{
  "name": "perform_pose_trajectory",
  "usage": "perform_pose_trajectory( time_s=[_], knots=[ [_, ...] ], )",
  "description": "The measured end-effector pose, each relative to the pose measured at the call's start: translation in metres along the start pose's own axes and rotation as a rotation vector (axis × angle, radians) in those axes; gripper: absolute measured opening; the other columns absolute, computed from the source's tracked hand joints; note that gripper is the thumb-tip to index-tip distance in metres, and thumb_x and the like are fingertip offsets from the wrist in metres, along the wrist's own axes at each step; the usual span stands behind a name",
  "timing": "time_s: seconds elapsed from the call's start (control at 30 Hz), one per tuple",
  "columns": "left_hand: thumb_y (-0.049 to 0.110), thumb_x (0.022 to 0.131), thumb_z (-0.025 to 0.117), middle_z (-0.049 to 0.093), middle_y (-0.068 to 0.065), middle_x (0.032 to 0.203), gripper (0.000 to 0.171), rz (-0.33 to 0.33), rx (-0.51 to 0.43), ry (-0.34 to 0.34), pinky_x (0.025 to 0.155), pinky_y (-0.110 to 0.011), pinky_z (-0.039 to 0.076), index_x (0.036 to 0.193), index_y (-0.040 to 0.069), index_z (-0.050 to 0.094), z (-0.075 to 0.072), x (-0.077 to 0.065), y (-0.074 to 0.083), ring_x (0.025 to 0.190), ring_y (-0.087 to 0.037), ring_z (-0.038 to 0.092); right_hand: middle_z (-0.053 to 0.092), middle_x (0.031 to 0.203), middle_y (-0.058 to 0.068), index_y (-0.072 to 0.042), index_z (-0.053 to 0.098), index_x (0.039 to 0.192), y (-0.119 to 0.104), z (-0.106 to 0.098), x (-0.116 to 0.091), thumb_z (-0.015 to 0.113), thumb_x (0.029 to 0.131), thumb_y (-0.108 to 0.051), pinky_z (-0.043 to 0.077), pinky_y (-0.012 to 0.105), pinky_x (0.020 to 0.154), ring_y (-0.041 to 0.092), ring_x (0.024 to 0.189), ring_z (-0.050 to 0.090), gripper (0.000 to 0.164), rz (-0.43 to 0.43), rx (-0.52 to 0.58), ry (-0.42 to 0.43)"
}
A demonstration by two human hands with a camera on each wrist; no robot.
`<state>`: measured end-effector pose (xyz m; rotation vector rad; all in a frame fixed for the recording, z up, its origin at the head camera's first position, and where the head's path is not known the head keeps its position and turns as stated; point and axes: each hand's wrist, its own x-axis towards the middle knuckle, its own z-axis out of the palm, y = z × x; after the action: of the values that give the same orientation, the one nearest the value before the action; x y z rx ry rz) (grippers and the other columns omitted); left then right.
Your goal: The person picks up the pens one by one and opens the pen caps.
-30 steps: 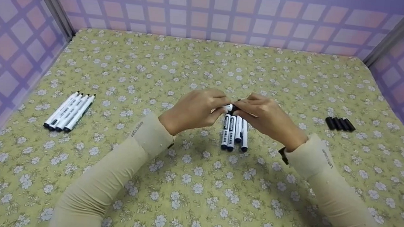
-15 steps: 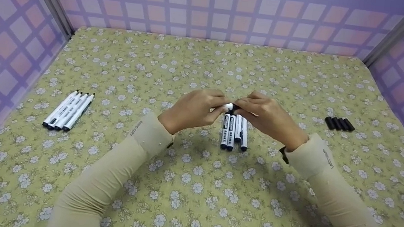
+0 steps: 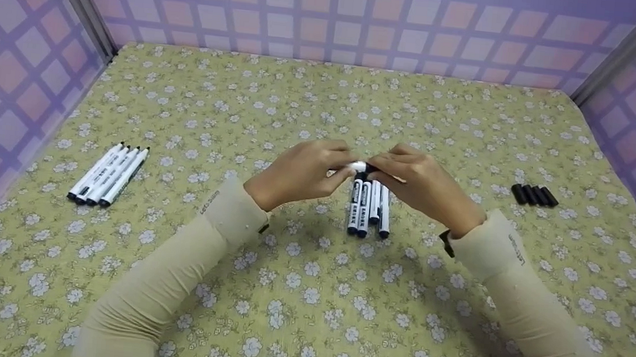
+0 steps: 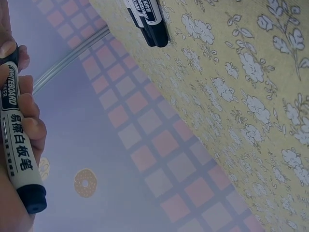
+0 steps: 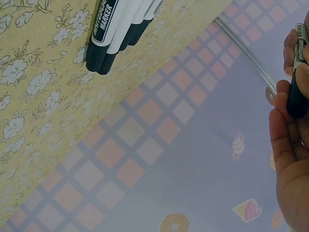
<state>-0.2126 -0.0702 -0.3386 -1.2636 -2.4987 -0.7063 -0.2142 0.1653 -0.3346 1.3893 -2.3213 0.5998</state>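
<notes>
My left hand point(image 3: 304, 167) grips the white barrel of a whiteboard marker point(image 4: 18, 130), its fingers curled round it; the dark end plug sticks out beyond the palm in the left wrist view. The fingers and thumb of my right hand point(image 3: 424, 180) pinch the marker's black cap point(image 5: 298, 96), which meets the white barrel end to end. Both hands are raised near the middle of the table, fingertips close together. Just below them in the head view lie several capped whiteboard markers point(image 3: 355, 208), side by side, their upper ends partly hidden behind the hands.
At the left, several uncapped markers point(image 3: 110, 175) lie in a row, dark tips pointing away. Several loose black caps point(image 3: 535, 195) lie together at the right. A flowered cloth point(image 3: 260, 289) covers the table, with a checkered back wall point(image 3: 333, 22) and side walls around it.
My left hand has shifted slightly left, and a little more white barrel shows between the hands. The right hand stays nearly in place on the cap.
</notes>
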Motion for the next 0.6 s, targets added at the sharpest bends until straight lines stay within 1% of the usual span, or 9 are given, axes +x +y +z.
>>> perform_pose_trajectory(
  time_s=[0.2,0.33,0.43,0.6],
  knots=[
    [0.015,0.097,0.056,0.066,-0.009,0.099,0.025,0.004,0.001,0.016,0.071,-0.025,0.052,0.115,0.004,0.069,-0.003,-0.004,-0.002,0.076,-0.018,0.06,0.072,0.094,0.011,-0.003,0.072,0.107,-0.001,-0.001,0.001,0.065,0.091,-0.01,0.056,0.023,0.072,0.02,0.081,0.065,0.019,0.004,-0.01,0.004],
    [0.015,0.097,0.056,0.066,-0.01,0.101,0.025,0.013,0.029,0.028,0.071,-0.026,0.053,0.116,0.004,0.068,-0.005,-0.007,-0.005,0.077,-0.019,0.062,0.072,0.093,0.011,-0.003,0.072,0.106,-0.002,-0.001,0.002,0.065,0.091,-0.011,0.056,0.023,0.072,0.02,0.081,0.065,0.019,0.005,-0.018,0.004],
    [0.015,0.097,0.056,0.066,-0.01,0.102,0.025,0.01,0.039,0.033,0.071,-0.027,0.053,0.117,0.005,0.067,-0.007,-0.01,-0.006,0.077,-0.018,0.062,0.071,0.093,0.011,-0.003,0.072,0.106,-0.002,-0.001,0.002,0.065,0.091,-0.01,0.056,0.022,0.072,0.019,0.081,0.065,0.018,-0.003,-0.021,0.006],
    [0.013,0.097,0.056,0.066,-0.01,0.101,0.025,-0.004,0.018,0.044,0.069,-0.026,0.052,0.117,0.004,0.067,-0.009,-0.014,-0.007,0.076,-0.019,0.061,0.071,0.094,0.011,-0.004,0.072,0.107,-0.002,0.0,0.001,0.065,0.09,-0.009,0.055,0.021,0.072,0.018,0.081,0.065,0.019,-0.005,-0.014,0.012]
  ],
)
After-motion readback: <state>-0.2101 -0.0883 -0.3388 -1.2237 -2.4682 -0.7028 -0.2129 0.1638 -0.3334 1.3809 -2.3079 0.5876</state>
